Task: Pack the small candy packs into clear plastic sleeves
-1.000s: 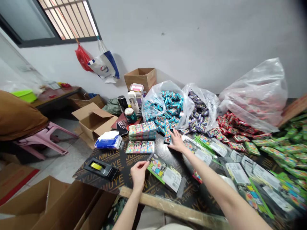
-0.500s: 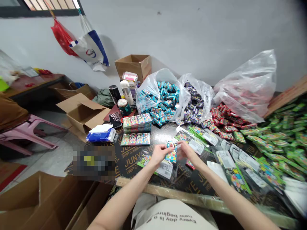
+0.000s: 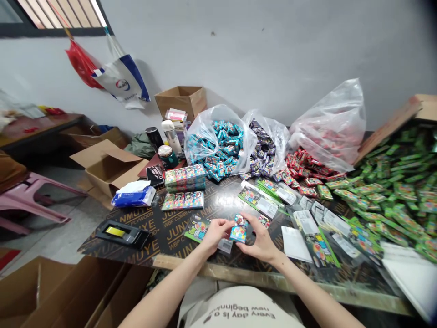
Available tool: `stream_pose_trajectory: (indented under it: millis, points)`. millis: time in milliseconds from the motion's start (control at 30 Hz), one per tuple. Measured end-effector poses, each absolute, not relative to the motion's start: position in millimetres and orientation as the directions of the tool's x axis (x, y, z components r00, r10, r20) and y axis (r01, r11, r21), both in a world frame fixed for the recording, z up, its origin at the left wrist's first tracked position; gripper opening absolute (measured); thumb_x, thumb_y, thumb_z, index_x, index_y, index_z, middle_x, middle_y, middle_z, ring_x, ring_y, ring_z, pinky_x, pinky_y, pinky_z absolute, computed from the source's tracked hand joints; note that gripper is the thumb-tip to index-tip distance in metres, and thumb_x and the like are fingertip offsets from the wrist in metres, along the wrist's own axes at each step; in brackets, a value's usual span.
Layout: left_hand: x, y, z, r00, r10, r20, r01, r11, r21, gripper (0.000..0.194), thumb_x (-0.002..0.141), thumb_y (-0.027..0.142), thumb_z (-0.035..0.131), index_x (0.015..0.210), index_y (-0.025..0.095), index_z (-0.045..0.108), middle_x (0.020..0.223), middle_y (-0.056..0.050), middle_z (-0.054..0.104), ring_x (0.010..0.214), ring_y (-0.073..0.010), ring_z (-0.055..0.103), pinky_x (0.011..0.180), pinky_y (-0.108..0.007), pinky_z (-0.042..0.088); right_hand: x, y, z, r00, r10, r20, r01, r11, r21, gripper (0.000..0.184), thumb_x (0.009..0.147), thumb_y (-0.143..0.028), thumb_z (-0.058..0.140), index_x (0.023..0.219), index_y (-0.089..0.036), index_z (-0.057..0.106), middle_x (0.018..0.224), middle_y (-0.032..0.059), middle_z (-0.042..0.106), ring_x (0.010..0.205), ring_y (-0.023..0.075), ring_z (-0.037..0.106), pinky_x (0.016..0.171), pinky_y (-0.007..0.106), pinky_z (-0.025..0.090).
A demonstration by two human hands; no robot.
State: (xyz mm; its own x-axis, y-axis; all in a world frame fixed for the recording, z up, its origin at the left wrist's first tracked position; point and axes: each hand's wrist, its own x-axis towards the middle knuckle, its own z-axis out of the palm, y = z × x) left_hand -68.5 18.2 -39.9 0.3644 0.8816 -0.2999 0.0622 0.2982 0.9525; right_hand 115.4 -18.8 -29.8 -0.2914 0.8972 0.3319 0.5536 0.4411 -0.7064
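Low over the table, a small blue candy box (image 3: 238, 231) with colourful print is between my two hands. My left hand (image 3: 215, 234) pinches its left edge with thumb and fingertips. From the other side, my right hand (image 3: 262, 242) closes around it, index finger at the top and thumb at the bottom edge. Beneath my hands lies a flat printed green-and-black pouch (image 3: 197, 229), partly covered. A small red box (image 3: 264, 221) rests just behind my right hand. To the left sits a row of joined boxes (image 3: 182, 200), with a wrapped stack (image 3: 185, 176) behind it.
Bags of blue boxes (image 3: 227, 141) and purple boxes (image 3: 262, 146) stand at the back. Loose red boxes (image 3: 303, 166) and green boxes (image 3: 403, 187) heap rightward. More pouches (image 3: 319, 241) lie at right. A black tape dispenser (image 3: 123, 234) and tissue pack (image 3: 134, 195) sit left.
My right hand has come in around the blue box, with thumb and index finger now at its edges. The whole view has shifted slightly. My left hand keeps its pinch.
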Motion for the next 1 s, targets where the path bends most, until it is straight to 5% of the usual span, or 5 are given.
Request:
stream_pose_trajectory:
  millis: [133,267,533,800,1000]
  points:
    - [-91.5,18.5,-38.5,0.646,0.759,-0.085,0.427,-0.267,0.864,0.067,0.061,0.056,0.063,0.117,0.023,0.053,0.120,-0.009,0.054,0.110,-0.0278,0.046,0.098,-0.044,0.027,136.1,-15.9,-41.2,-0.043,0.937,0.346,0.632,0.293,-0.717,0.062,0.058,-0.020,0.061,0.116,-0.022,0.040,0.111,0.0066,0.049,0.103,0.0246,0.048,0.090,0.039,0.039]
    - [-106.9,20.0,-42.7,0.748,0.651,-0.131,0.613,-0.602,0.513,0.095,0.048,0.042,0.075,0.132,0.026,0.034,0.124,-0.010,0.047,0.114,-0.0309,0.040,0.103,-0.050,0.013,162.5,-18.4,-47.5,-0.065,0.951,0.304,0.720,0.255,-0.645,0.063,0.058,-0.028,0.066,0.116,-0.021,0.041,0.112,0.0078,0.050,0.105,0.0283,0.046,0.090,0.043,0.035]
    - [-70.1,23.1,-40.1,0.589,0.805,0.067,0.650,-0.522,0.553,0.105,0.050,0.048,0.073,0.137,0.021,0.021,0.119,-0.011,0.046,0.109,-0.0290,0.042,0.096,-0.042,0.030,161.5,-23.6,-37.8,-0.229,0.907,0.353,0.754,0.395,-0.526,0.064,0.065,-0.036,0.065,0.121,-0.025,0.038,0.118,0.0098,0.050,0.111,0.0316,0.043,0.088,0.045,0.031]
    - [-61.3,24.0,-33.9,0.610,0.787,0.096,0.563,-0.515,0.646,0.102,0.050,0.043,0.074,0.136,0.020,0.023,0.121,-0.011,0.045,0.111,-0.0283,0.042,0.097,-0.041,0.031,169.8,-9.9,-26.4,-0.411,0.877,0.249,0.594,0.465,-0.657,0.067,0.061,-0.033,0.066,0.120,-0.021,0.037,0.116,0.0091,0.049,0.109,0.0272,0.045,0.092,0.041,0.032]
    - [-63.9,30.8,-37.0,0.527,0.843,0.110,0.596,-0.459,0.658,0.099,0.052,0.042,0.074,0.135,0.021,0.025,0.126,-0.011,0.042,0.115,-0.0282,0.040,0.099,-0.041,0.031,166.3,-10.8,-34.4,-0.292,0.891,0.347,0.634,0.452,-0.627,0.078,0.071,-0.046,0.061,0.135,-0.023,0.022,0.124,0.0104,0.050,0.115,0.0295,0.042,0.098,0.049,0.021]
